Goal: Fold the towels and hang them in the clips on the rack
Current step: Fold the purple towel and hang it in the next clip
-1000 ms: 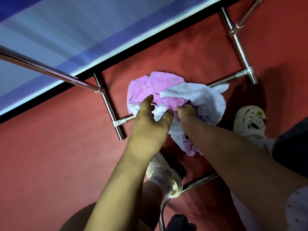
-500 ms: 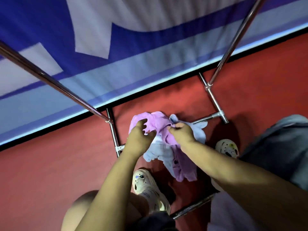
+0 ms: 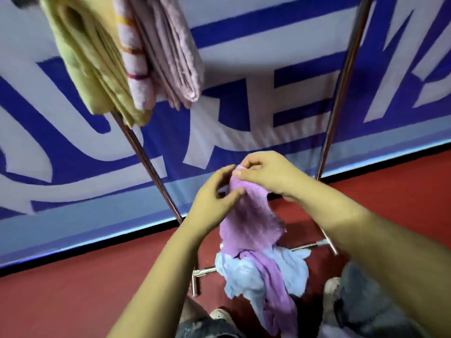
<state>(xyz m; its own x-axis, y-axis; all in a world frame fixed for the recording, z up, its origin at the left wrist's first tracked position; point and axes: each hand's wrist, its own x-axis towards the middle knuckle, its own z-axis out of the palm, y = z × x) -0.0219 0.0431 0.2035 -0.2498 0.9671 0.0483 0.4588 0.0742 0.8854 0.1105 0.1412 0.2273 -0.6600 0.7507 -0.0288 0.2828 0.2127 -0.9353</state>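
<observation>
Right now the right hand [image 3: 266,174] pinches the top edge of the purple towel [image 3: 249,223], and the left hand [image 3: 214,198] seems to nip it just below, though blur hides the fingertips. From both grips the towel hangs straight down, long axis vertical, its tail trailing over the blue towel [image 3: 246,276] on the rack's lower bar [image 3: 202,271].

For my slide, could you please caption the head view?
Both hands, right hand and left hand, lift a purple towel before the rack.
</observation>
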